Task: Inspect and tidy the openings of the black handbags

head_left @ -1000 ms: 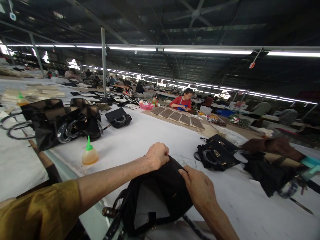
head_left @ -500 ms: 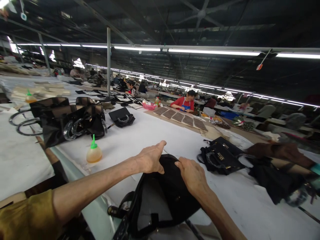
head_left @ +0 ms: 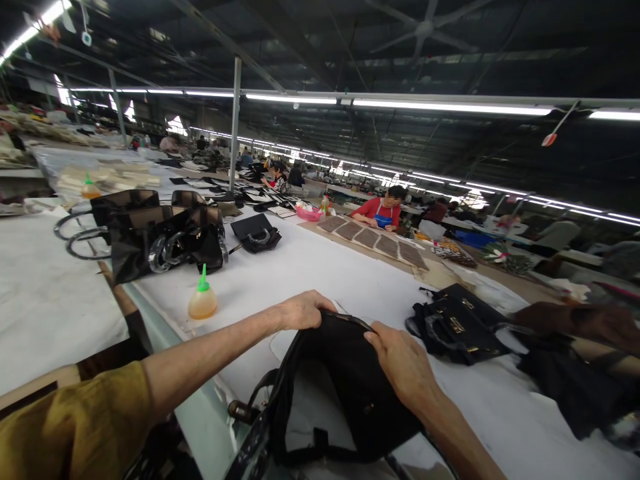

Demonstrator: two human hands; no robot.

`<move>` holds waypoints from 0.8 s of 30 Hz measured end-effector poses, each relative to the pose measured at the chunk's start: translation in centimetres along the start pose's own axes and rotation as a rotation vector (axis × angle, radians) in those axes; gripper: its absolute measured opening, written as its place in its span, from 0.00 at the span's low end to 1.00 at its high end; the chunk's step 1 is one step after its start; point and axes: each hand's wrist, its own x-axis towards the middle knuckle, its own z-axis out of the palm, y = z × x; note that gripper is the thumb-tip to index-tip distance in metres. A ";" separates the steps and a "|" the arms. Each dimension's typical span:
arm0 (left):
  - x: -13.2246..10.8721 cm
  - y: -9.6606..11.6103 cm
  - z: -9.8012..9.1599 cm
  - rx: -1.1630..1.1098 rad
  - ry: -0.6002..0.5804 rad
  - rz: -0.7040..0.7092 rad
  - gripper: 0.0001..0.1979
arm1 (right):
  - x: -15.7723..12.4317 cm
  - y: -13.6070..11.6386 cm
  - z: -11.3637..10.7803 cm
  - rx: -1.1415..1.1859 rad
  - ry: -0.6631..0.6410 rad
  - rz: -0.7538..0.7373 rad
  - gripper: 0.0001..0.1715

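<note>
A black bag [head_left: 360, 380] lies open towards me on the white-covered table, its dark inside showing. My left hand [head_left: 306, 310] grips the far edge of its opening, with the fingers curled over the rim. On the right side of the same edge, my right hand [head_left: 400, 357] pinches the rim between thumb and fingers. A strap with a dark metal fitting [head_left: 244, 411] sticks out at the bag's left side. Clear plastic shows by its lower edge.
A glue bottle [head_left: 203, 300] with a green nozzle stands left, before several black bags [head_left: 135, 243]. Another black bag [head_left: 457, 327] lies right, beside a co-worker's blurred arm [head_left: 580, 323]. A person in red [head_left: 375, 210] sits across the table [head_left: 320, 267].
My left hand has closed on the bag's rim; its fingers were spread before. The co-worker's arm at the right has moved, and the view has shifted slightly.
</note>
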 end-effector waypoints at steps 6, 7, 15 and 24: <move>-0.1 0.0 0.3 0.055 -0.009 0.028 0.23 | 1.1 -1.0 -0.8 -0.022 0.007 -0.094 0.09; -0.2 0.0 0.3 0.062 -0.004 0.027 0.23 | 1.4 -1.2 -0.9 -0.031 0.001 -0.107 0.09; -0.5 0.2 0.3 0.078 0.016 0.016 0.19 | 2.9 -1.1 -1.2 0.069 -0.036 -0.196 0.14; -1.2 1.4 0.2 0.480 0.162 0.142 0.09 | 2.8 -1.8 -1.5 0.098 -0.042 -0.181 0.14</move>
